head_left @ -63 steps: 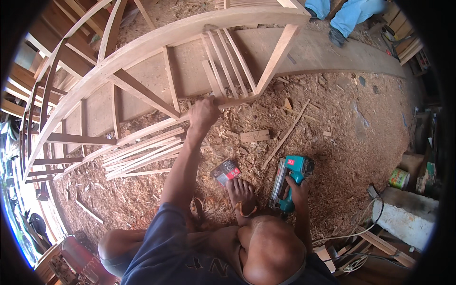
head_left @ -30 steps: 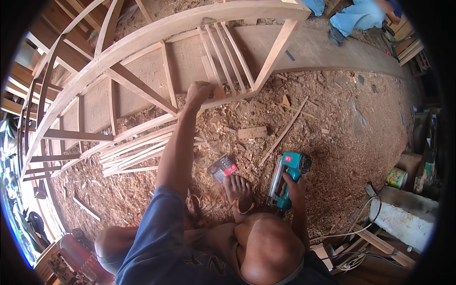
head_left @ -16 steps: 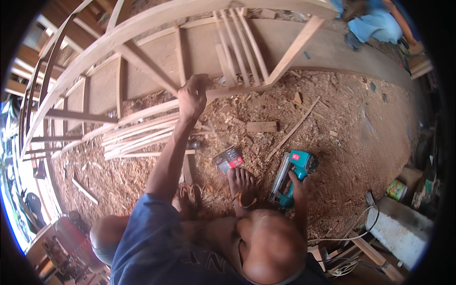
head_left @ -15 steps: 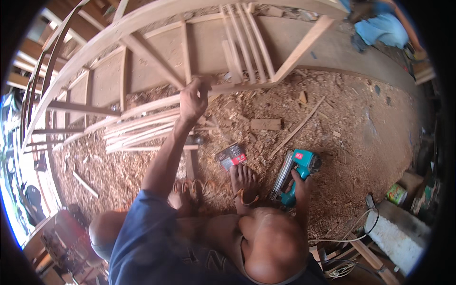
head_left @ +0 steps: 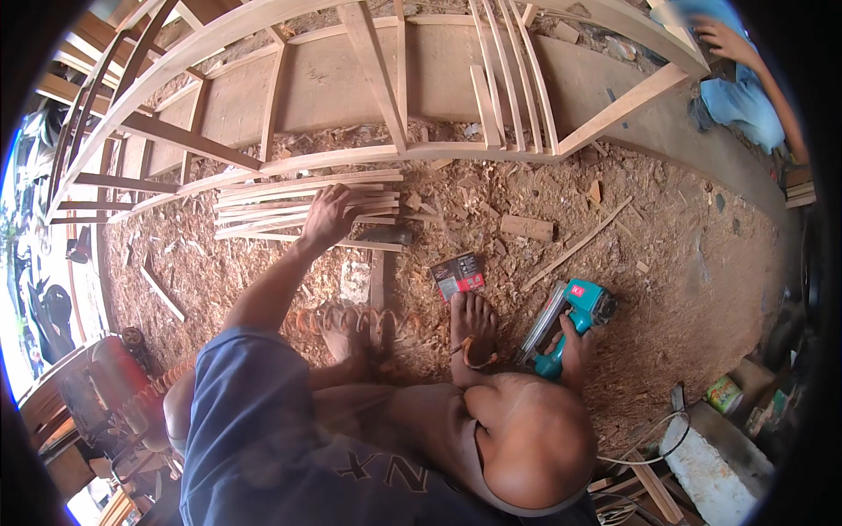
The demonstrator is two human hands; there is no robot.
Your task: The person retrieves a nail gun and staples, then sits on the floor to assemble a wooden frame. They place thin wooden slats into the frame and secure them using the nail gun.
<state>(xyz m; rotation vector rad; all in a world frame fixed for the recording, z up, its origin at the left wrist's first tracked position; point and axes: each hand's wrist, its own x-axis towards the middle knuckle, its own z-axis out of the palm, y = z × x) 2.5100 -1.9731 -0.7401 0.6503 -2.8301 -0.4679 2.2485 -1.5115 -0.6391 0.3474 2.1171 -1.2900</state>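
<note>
My left hand (head_left: 329, 217) reaches onto a bundle of thin wooden slats (head_left: 254, 213) lying on the shavings. Its fingers and thumb are apart over the slats, and no slat is lifted. A teal nail gun (head_left: 586, 302) rests beside my right foot, its handle in the closed fingers of my right hand (head_left: 574, 349). Beyond the slats stands a curved wooden frame (head_left: 351, 158) with crosspieces. Several narrow strips (head_left: 513, 79) lean across its right part. Just ahead of my foot lies a small grey and red box (head_left: 458, 276).
An orange coiled hose (head_left: 351, 323) runs past my feet to a red tank (head_left: 114, 386) at lower left. Wood offcuts (head_left: 526, 228) lie on the shavings. At far right are a can (head_left: 724, 394) and white block (head_left: 715, 451). Another person's hand (head_left: 724, 39) is at upper right.
My left hand has come down from the frame's lower rail to the slat bundle. The view has shifted slightly. My right hand keeps its hold on the nail gun; the other person's hand now shows.
</note>
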